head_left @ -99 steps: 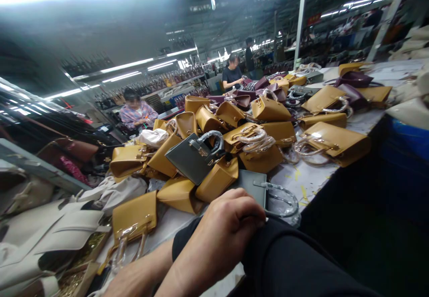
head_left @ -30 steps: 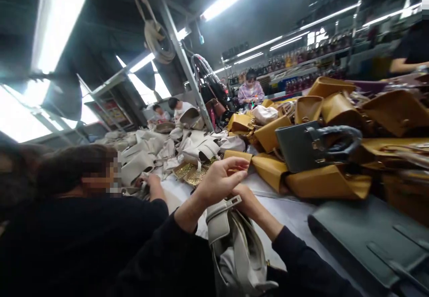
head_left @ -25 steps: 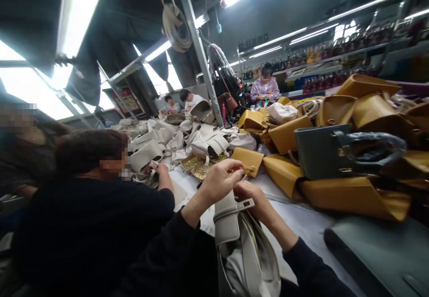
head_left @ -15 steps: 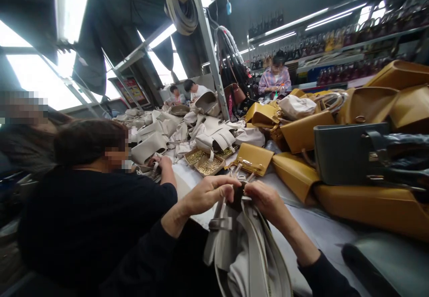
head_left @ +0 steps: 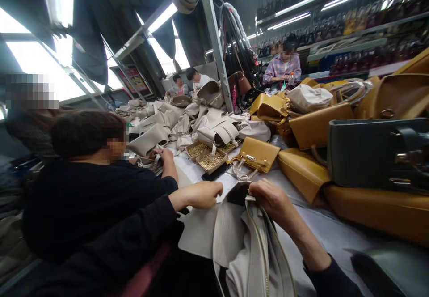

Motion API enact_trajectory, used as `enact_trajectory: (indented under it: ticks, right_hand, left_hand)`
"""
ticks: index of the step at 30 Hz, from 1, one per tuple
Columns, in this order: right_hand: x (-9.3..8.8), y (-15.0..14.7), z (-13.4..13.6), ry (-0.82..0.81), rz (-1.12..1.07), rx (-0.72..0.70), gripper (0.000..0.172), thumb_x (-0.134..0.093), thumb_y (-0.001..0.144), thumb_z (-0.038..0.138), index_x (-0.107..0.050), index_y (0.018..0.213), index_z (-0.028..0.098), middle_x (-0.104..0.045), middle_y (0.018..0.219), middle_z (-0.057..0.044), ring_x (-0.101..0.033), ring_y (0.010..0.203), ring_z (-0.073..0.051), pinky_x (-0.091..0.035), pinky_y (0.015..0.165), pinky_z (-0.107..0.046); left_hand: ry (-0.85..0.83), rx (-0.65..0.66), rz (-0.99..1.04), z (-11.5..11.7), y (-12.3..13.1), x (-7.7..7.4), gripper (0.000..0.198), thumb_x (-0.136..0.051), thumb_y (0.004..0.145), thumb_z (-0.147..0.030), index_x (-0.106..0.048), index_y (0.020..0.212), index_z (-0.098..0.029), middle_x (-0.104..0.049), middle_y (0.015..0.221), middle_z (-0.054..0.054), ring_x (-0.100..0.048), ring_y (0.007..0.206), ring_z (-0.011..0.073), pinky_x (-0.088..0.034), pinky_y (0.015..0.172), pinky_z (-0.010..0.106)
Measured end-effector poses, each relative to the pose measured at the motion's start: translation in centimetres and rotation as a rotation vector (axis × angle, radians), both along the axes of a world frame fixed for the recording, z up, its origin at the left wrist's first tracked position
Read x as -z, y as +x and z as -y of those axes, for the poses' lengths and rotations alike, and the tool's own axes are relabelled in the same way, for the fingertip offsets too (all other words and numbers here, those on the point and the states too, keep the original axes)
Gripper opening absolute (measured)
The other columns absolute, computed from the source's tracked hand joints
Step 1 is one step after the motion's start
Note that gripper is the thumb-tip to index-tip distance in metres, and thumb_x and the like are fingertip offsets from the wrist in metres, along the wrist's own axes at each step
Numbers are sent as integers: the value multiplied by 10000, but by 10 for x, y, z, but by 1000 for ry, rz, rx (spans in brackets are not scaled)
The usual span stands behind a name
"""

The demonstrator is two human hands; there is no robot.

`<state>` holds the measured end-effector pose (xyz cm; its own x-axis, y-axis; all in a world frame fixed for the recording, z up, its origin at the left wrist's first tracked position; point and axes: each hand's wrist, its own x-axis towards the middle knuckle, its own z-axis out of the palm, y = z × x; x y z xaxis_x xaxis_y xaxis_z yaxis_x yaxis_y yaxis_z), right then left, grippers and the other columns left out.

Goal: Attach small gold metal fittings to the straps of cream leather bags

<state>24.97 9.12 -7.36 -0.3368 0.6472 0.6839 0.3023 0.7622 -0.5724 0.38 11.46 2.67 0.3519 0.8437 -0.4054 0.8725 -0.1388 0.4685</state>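
A light grey handbag (head_left: 234, 234) stands upright before me, its top gaping and a zipper running down the right side. My right hand (head_left: 273, 198) pinches the upper edge of this handbag. Over its left side panel (head_left: 197, 232), which spreads out leftward, is my left hand (head_left: 199, 194) with curled fingers. What those fingers hold, if anything, is hidden. Beyond the hands, shallow boxes (head_left: 211, 160) of small gold-coloured metal pieces sit on the table. A yellow handbag (head_left: 258, 156) lies beside them.
A co-worker (head_left: 90, 189) in a dark top sits close on my left, hands on grey bag parts. More grey bags (head_left: 181, 125) are heaped behind. Yellow bags and a dark green handbag (head_left: 372, 151) crowd the right. A metal post (head_left: 216, 42) rises beyond the boxes.
My left hand has moved left and away from my right hand, its fingers now curled. The bag's left panel has swung outward. My right hand keeps its pinch at the edge.
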Motion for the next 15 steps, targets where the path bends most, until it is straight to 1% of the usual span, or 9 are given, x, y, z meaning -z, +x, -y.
enact_trajectory:
  ticks: [2,3,5,6,7,9,10,12,15]
  right_hand:
    - [1,0,0,-7,-10,-13,164,-505,1033,106,-584,943,217,-591,795,-4,-538,727,-169,-399,664,-259]
    - [2,-1,0,-8,-19,-19,164,-501,1034,105,-582,946,218,-588,796,-4,-534,725,-168,-397,663,-260]
    - [4,-1,0,-16,-37,-27,158,-497,1038,113,-578,954,221,-588,804,-6,-531,730,-168,-395,663,-259]
    - [5,-1,0,-23,-45,-24,155,-499,1042,121,-576,954,223,-587,806,-5,-531,733,-167,-394,664,-257]
    - [6,-1,0,-29,-52,-17,155,-500,1045,128,-575,950,224,-585,807,-4,-531,736,-167,-393,664,-256]
    - [7,0,-1,-35,-62,0,165,-493,1050,133,-577,942,225,-583,805,-4,-536,739,-166,-395,664,-253]
    - [7,1,-2,-30,-66,10,176,-484,1051,131,-578,935,225,-580,796,-2,-536,731,-165,-396,661,-253]
    - [6,3,-3,-18,-69,25,192,-470,1049,126,-581,927,224,-580,779,0,-537,715,-167,-398,653,-256]
    - [3,5,-6,-10,-66,50,179,-485,1041,124,-590,939,225,-590,769,3,-542,708,-169,-402,648,-258]
  left_hand:
    - [53,-157,135,-3,9,10,316,-605,733,-124,-689,1035,-167,-739,1045,109,-709,933,258,-567,840,376]
    - [75,-196,170,-3,16,16,333,-522,828,-159,-658,1132,-161,-723,1148,128,-711,976,237,-573,838,355]
    - [108,-271,301,2,31,28,368,-379,955,-239,-621,1215,-141,-704,1240,151,-707,1054,224,-576,878,348]
    - [112,-293,404,4,38,35,374,-390,966,-279,-627,1218,-136,-711,1246,147,-697,1095,230,-564,926,356]
    - [100,-301,515,7,43,42,364,-461,941,-300,-642,1212,-135,-723,1239,137,-686,1129,240,-545,974,363]
    - [41,-296,722,9,49,53,385,-617,811,-239,-684,1177,-141,-751,1202,109,-679,1146,259,-514,1024,369]
    - [5,-284,793,8,50,57,413,-648,751,-189,-702,1158,-145,-763,1181,97,-683,1137,263,-509,1029,368]
    - [-7,-252,853,2,49,62,413,-654,713,-139,-728,1119,-152,-777,1142,82,-693,1117,259,-509,1025,362]
    - [115,-160,819,-8,46,64,324,-649,775,-148,-750,1082,-160,-783,1096,73,-700,1093,247,-513,1014,350]
